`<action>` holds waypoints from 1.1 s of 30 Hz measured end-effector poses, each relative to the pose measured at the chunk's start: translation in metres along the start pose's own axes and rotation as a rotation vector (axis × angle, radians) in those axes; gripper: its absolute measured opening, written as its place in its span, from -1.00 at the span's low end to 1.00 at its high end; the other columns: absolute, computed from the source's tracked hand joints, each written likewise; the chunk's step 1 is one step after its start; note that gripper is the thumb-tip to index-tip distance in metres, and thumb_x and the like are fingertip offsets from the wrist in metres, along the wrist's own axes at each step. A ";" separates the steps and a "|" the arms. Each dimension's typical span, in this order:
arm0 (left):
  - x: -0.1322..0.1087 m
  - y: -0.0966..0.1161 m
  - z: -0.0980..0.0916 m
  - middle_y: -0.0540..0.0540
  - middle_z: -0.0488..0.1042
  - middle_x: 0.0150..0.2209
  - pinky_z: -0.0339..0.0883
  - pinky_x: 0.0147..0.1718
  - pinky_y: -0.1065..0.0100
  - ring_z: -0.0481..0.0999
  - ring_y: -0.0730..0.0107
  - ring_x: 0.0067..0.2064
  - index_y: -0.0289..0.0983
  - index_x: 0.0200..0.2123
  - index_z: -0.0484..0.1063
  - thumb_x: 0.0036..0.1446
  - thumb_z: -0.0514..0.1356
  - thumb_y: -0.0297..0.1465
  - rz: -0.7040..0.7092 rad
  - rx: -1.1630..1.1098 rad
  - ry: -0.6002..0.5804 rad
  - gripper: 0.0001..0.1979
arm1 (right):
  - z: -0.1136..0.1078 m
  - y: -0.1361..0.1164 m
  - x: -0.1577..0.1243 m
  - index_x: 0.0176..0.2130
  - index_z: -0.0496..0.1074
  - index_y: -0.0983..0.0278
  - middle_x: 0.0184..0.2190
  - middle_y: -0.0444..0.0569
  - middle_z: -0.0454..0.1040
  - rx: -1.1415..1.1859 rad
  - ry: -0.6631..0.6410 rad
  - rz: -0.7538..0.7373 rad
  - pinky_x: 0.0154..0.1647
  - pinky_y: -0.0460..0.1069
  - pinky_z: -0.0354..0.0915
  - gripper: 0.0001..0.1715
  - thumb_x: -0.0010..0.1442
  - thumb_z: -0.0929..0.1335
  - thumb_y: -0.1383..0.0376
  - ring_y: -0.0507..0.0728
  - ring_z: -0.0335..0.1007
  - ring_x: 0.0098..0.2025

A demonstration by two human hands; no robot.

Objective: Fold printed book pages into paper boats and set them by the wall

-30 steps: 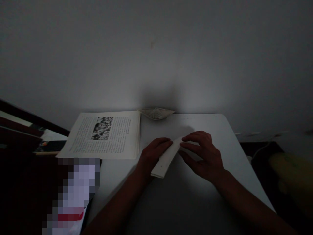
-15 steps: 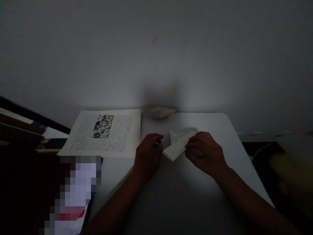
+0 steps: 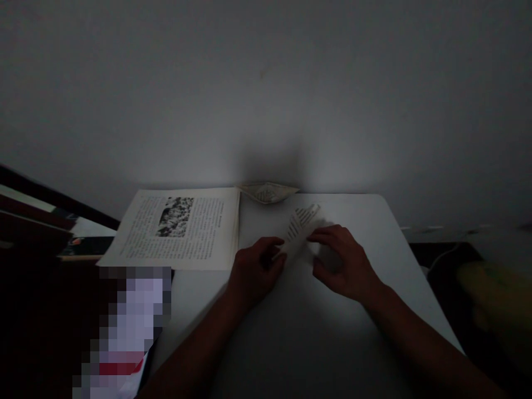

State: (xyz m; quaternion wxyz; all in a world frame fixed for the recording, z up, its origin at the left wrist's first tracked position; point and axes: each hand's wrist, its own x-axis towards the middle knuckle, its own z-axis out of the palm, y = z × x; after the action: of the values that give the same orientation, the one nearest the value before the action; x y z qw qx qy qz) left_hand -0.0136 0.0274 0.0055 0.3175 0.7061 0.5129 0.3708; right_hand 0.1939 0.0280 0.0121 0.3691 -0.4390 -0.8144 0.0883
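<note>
A folded piece of printed paper (image 3: 300, 226) is tilted up between my hands over the white table. My left hand (image 3: 258, 267) pinches its lower left end between thumb and fingers. On the other side, my right hand (image 3: 341, 263) is open, thumb and fingers apart, with the fingertips close to the paper's right edge; whether they touch it I cannot tell. Part of the paper's lower end is hidden by the left fingers. Behind it, against the wall, stands a folded paper boat (image 3: 267, 193).
A stack of printed pages (image 3: 208, 227) with a picture lies at the table's left. Below it is a blurred-out bright screen (image 3: 137, 310). The grey wall (image 3: 266, 100) rises right behind the white table (image 3: 366, 216). A yellowish object (image 3: 494, 299) is beyond the right edge.
My left hand has moved right and taken hold of the folded paper's end. The paper has swung more upright, and my right hand's grip has opened.
</note>
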 end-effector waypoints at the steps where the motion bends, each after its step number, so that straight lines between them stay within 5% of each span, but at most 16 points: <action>1: 0.000 -0.001 0.000 0.00 0.54 -0.46 0.42 -0.44 0.42 0.53 0.45 -0.47 -0.26 -0.19 0.41 0.03 0.21 -0.41 0.053 0.051 -0.009 -0.77 | -0.001 0.000 0.000 -0.02 0.34 0.24 -0.13 0.07 0.41 -0.005 0.035 0.026 -0.09 0.19 0.29 -0.50 -0.01 0.33 0.39 0.24 0.33 -0.07; 7: 0.001 -0.004 0.002 -0.01 0.55 -0.46 0.40 -0.41 0.43 0.52 0.45 -0.47 -0.25 -0.25 0.45 0.08 0.19 -0.37 0.278 0.253 -0.098 -0.85 | -0.002 0.001 0.001 0.19 0.13 0.22 0.08 0.13 0.28 -0.043 0.120 0.077 0.07 0.27 0.19 -0.29 0.05 0.32 0.39 0.29 0.18 0.12; 19: 0.000 -0.005 -0.002 0.03 0.49 -0.51 0.29 -0.48 0.47 0.43 0.52 -0.51 -0.25 -0.38 0.45 0.03 0.23 -0.35 0.249 0.215 -0.212 -0.90 | -0.008 -0.003 0.003 0.11 0.24 0.18 -0.02 0.08 0.36 0.027 0.085 -0.029 0.01 0.25 0.25 -0.40 0.07 0.32 0.42 0.26 0.27 0.05; 25: 0.003 0.000 -0.005 0.05 0.47 -0.57 0.27 -0.57 0.51 0.41 0.53 -0.56 -0.27 -0.46 0.44 -0.13 0.35 -0.33 -0.011 0.017 -0.143 -0.82 | -0.010 0.000 0.002 -0.28 0.44 0.22 -0.32 -0.01 0.44 0.091 0.180 -0.037 -0.24 0.11 0.36 -0.74 0.02 0.32 0.50 0.16 0.39 -0.23; 33: 0.009 0.000 -0.008 0.04 0.44 -0.62 0.25 -0.63 0.52 0.39 0.54 -0.58 -0.30 -0.54 0.43 -0.12 0.33 -0.30 -0.289 -0.226 -0.016 -0.81 | -0.017 0.011 -0.003 -0.36 0.40 0.24 -0.32 -0.02 0.43 0.012 -0.017 -0.048 -0.24 0.08 0.34 -0.78 -0.01 0.29 0.51 0.14 0.36 -0.24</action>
State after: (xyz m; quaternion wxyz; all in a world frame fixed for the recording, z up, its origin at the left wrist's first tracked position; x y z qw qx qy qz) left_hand -0.0190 0.0370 0.0112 0.4490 0.5879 0.5614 0.3710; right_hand 0.2133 0.0292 0.0173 0.3669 -0.4164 -0.8272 0.0880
